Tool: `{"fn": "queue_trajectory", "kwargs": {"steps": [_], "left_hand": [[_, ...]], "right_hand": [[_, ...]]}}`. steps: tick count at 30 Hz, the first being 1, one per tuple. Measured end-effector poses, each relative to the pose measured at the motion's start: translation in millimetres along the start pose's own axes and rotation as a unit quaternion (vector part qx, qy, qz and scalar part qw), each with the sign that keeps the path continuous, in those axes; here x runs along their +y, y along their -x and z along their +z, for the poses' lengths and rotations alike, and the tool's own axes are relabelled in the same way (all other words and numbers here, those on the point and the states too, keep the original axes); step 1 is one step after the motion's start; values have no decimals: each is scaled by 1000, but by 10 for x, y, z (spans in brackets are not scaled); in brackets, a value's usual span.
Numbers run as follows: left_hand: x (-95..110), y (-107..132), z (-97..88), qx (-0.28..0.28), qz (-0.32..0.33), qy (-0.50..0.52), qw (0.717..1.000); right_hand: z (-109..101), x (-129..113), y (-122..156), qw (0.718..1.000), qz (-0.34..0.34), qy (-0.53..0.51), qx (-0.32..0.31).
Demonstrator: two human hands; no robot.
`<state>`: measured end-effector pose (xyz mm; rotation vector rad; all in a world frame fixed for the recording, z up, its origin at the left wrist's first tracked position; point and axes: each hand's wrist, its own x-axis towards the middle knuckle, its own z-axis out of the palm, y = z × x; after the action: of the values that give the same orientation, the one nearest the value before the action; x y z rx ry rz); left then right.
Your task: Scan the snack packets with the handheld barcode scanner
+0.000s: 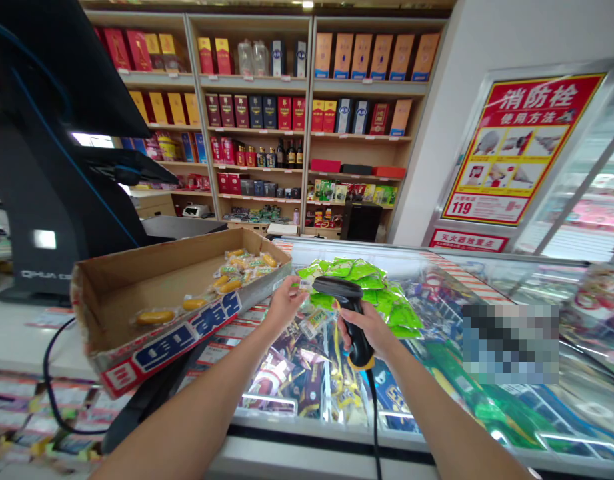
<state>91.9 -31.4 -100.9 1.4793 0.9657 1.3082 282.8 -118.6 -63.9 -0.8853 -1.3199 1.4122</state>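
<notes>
My right hand [364, 327] is wrapped round the grip of a black and yellow barcode scanner [339, 289]. The scanner's head is turned left, towards my left hand [285, 301]. Between the fingertips of that left hand is a small piece of packaging with a white barcode label [305, 285]; the rest of it cannot be made out. Bright green packets [391, 303] lie in a spread pile behind the scanner, on the glass top. A clear-wrapped snack packet [314, 323] with a green and yellow print lies just below, between my two hands.
On the left stands an open cardboard box [161, 267] with several wrapped yellow snacks [231, 283]. Behind it rises a black checkout terminal [47, 173]. A glass-topped freezer [311, 387] holds coloured packages. The scanner's cable [375, 420] hangs over its front edge. Stocked shelves [257, 83] line the back.
</notes>
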Motion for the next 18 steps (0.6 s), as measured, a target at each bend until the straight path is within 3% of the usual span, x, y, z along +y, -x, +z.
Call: {"fn": "queue_trajectory", "kwargs": {"steps": [5, 10, 14, 18], "left_hand": [[-96, -10, 17, -42, 105, -144, 983], [-98, 27, 31, -54, 140, -200, 968], [40, 16, -26, 15, 168, -153, 974], [470, -264, -208, 135, 139, -177, 965]], "right_hand": [[-41, -33, -1, 998, -10, -33, 52], [-72, -40, -19, 996, -14, -47, 75], [-62, -39, -32, 996, -12, -49, 73], [-32, -63, -36, 995, -15, -59, 84]]}}
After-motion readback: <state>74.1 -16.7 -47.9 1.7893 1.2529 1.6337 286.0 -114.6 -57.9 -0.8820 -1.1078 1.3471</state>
